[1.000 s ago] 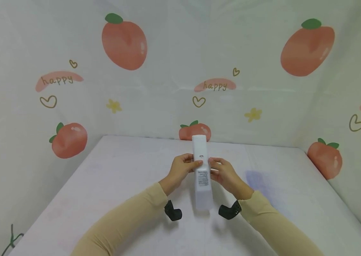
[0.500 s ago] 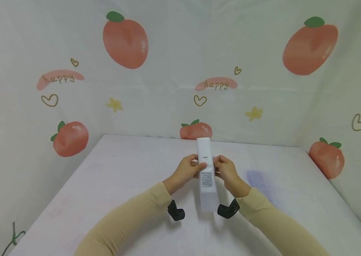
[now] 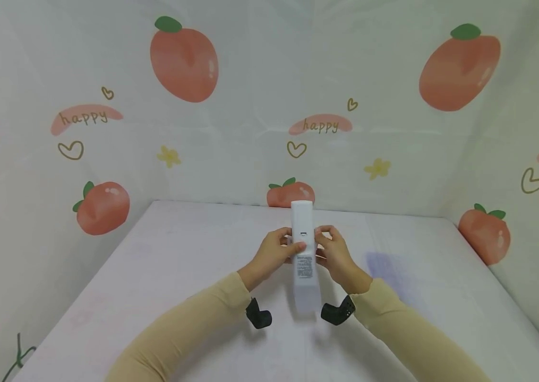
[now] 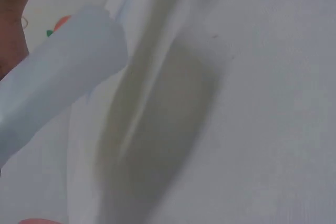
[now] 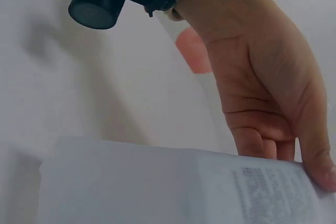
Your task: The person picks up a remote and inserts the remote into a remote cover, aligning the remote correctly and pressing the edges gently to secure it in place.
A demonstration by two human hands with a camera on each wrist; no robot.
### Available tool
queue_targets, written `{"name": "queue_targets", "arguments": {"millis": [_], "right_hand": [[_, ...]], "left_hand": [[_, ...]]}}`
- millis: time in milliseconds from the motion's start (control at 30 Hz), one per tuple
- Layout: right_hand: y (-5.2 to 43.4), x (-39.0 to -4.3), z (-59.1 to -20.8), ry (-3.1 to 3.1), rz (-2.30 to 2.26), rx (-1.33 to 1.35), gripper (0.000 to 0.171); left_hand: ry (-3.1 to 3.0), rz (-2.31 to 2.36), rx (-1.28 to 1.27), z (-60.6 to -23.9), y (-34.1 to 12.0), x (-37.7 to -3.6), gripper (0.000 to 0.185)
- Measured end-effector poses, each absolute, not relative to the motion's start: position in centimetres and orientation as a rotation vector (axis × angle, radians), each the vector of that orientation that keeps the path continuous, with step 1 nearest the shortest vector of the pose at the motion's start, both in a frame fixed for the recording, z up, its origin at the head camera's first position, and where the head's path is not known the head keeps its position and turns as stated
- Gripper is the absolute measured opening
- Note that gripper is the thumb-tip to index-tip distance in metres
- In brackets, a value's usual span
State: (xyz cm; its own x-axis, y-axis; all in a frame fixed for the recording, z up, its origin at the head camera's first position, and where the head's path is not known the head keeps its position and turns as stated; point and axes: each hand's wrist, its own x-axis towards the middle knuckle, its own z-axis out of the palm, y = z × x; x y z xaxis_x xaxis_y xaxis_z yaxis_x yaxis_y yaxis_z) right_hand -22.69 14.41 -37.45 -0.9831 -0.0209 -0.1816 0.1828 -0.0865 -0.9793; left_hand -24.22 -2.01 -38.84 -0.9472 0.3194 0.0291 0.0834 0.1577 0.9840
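White plastic, long and slim, the remote control [image 3: 304, 254] is held just above the pale table [image 3: 154, 276], its back side with the printed label turned up toward the head camera. The left hand [image 3: 275, 253] grips it from one side, fingers curled under and thumb laid over the top near a small notch, probably the catch of a battery cover, though it is too small to be sure. The right hand [image 3: 335, 254] grips the opposite side at the same height, so the body is braced between both and the thumbs can work the upper face. The right wrist view shows the left hand [image 5: 268, 93] from below, fingers wrapped under the remote control [image 5: 173, 187]. Peach-printed sheets [image 3: 183, 63] wall the table in.
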Motion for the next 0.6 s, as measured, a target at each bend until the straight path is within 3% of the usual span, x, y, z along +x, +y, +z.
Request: {"name": "queue_targets", "arguments": {"millis": [167,367,433,600], "right_hand": [[14.5,-22.7,-37.1,2.051,-2.149,0.090,0.048],[15.0,-23.3,-36.7,2.140,-2.100,0.085,0.044],[15.2,-23.4,-36.7,2.148,-2.114,0.104,0.042],[15.2,-23.3,-37.0,2.164,-2.079,0.102,0.039]], "left_hand": [[2.316,1.855,0.432,-38.7,-2.2,-24.4,0.038],[2.142,2.059,0.309,-39.3,-1.9,-24.4,0.059],[2.036,2.158,0.185,-39.5,-1.7,-24.4,0.052],[1.957,2.201,-0.026,-40.0,-1.2,-24.2,0.016]]}}
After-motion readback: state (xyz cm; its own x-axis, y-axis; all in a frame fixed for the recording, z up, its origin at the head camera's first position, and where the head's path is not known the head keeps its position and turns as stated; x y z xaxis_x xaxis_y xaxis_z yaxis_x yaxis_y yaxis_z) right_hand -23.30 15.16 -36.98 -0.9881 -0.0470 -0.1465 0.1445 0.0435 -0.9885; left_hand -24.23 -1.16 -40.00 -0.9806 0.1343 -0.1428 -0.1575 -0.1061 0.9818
